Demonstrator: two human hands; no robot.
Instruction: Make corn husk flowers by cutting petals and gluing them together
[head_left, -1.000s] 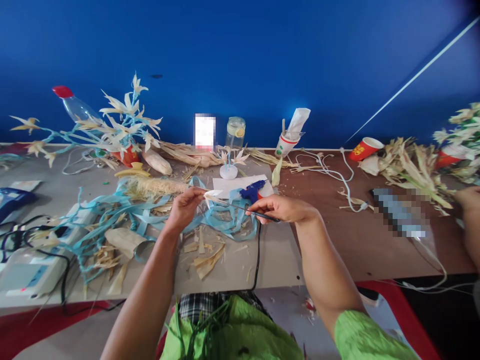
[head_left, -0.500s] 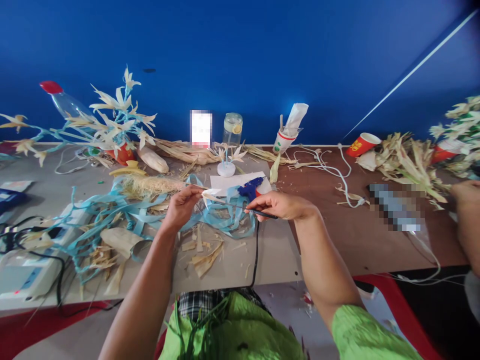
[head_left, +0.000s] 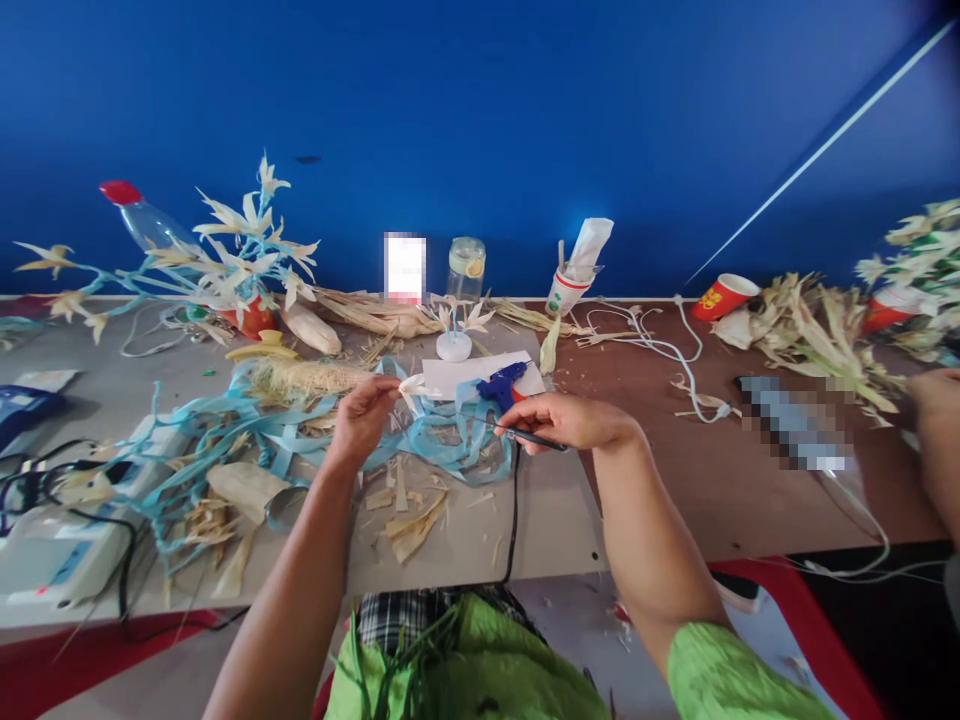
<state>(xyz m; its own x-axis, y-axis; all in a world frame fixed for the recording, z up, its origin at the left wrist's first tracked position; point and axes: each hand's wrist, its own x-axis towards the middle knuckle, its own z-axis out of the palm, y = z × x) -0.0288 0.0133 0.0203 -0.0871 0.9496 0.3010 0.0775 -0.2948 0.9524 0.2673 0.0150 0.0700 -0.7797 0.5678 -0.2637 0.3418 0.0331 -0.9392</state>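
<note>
My left hand (head_left: 362, 415) pinches a small pale corn-husk flower (head_left: 412, 390) between thumb and fingertips. My right hand (head_left: 559, 420) is closed around a slim tool with a black handle (head_left: 538, 438) and a thin metal front part, whose exact kind I cannot make out. The tool's front end points left, apart from the flower. Just behind my right hand lies a blue glue gun (head_left: 501, 383) on a white sheet (head_left: 450, 378). Light blue ribbon (head_left: 450, 450) is looped on the table below the flower.
A white round base (head_left: 454, 347) bears small husk flowers. Blue-stemmed husk flowers (head_left: 240, 245) stand in a red cup at left. A power strip (head_left: 67, 560), husk scraps (head_left: 416, 525), a paper cup (head_left: 568, 290) and a phone (head_left: 787, 420) lie around. Another person's arm (head_left: 937, 430) is at right.
My right hand has drawn the tool a little to the right, away from the flower. The left hand still pinches the flower, now turned somewhat. The whole view has shifted slightly.
</note>
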